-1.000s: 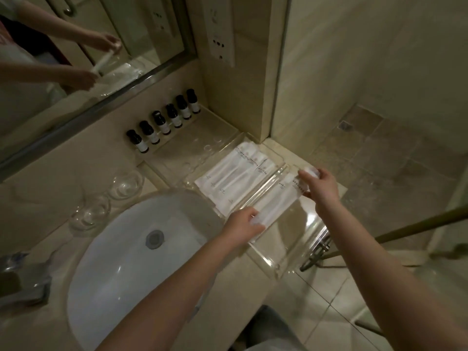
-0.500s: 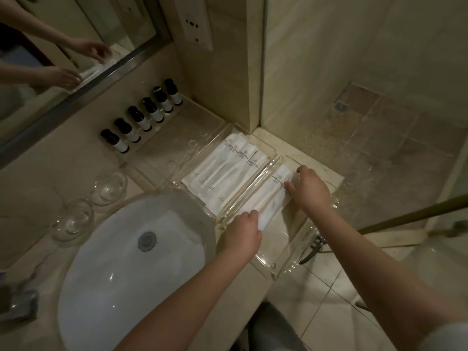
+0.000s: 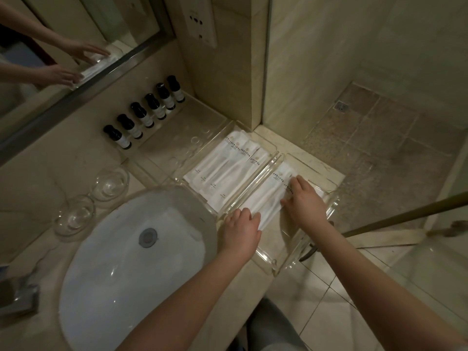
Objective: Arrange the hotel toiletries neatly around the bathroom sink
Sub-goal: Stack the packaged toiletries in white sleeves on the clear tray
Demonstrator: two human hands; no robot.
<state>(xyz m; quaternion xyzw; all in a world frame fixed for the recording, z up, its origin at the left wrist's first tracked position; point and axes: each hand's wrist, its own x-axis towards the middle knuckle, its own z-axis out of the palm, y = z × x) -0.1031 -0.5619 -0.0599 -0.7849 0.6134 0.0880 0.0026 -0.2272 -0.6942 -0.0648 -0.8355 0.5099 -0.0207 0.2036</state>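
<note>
Packet (image 3: 268,198) now lowered flat into tray (image 3: 326,188), under both flattened, unclenched grips (image 3: 241,229) (image 3: 302,198).

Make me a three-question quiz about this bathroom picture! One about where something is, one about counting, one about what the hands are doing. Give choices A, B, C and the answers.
1. Where do the bottles stand?
A. In the sink
B. In a row below the mirror
C. On the floor

2. How many bottles are there?
A. Three
B. Nine
C. Six

3. What are the hands doing?
A. Resting on white packets in the near tray
B. Lifting a glass bowl
C. Turning the tap

Answers:
1 B: the row runs along the wall under the mirror, not in the sink.
2 C: six dark caps show in the row.
3 A: the left hand and right hand lie flat on the packets inside the near tray; the bowls sit untouched.
</note>
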